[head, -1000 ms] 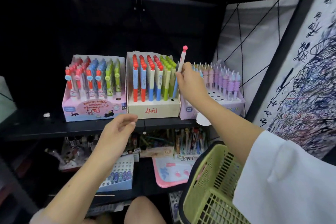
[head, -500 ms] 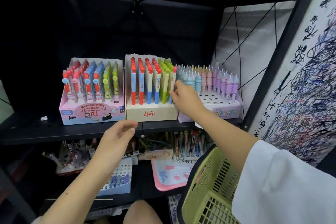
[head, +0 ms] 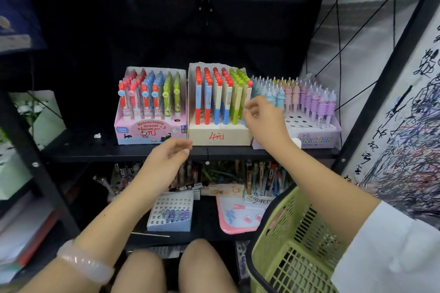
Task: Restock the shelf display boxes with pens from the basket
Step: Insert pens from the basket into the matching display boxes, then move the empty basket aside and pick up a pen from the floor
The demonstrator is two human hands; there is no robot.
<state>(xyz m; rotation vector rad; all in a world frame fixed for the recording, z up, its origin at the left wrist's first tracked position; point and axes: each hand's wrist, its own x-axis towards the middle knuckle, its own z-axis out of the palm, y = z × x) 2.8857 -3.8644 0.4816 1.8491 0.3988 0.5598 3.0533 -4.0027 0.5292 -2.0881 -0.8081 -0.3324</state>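
The right hand (head: 264, 119), fingers loosely curled and empty, hovers beside the middle box (head: 219, 134); the basket (head: 292, 247) lies below, nearest it. The left hand (head: 166, 162) is relaxed, empty.

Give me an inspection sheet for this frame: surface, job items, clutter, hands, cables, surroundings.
Surface: black perforated shelf, three display boxes side by side.
Job's things: beige box marked 4 full of red, blue and green pens; pink eraser-pen box to its left, one front hole free; unicorn box to its right, front holes free; green basket lower right, contents unclear.
Clutter: small white scrap on the shelf.
Hands: left hand open, holding nothing; right hand loosely curled by the beige box's right edge, holding nothing.
Cables: thin black cords behind the shelf.
Surroundings: lower shelf with more pen boxes; scribbled test paper at right.
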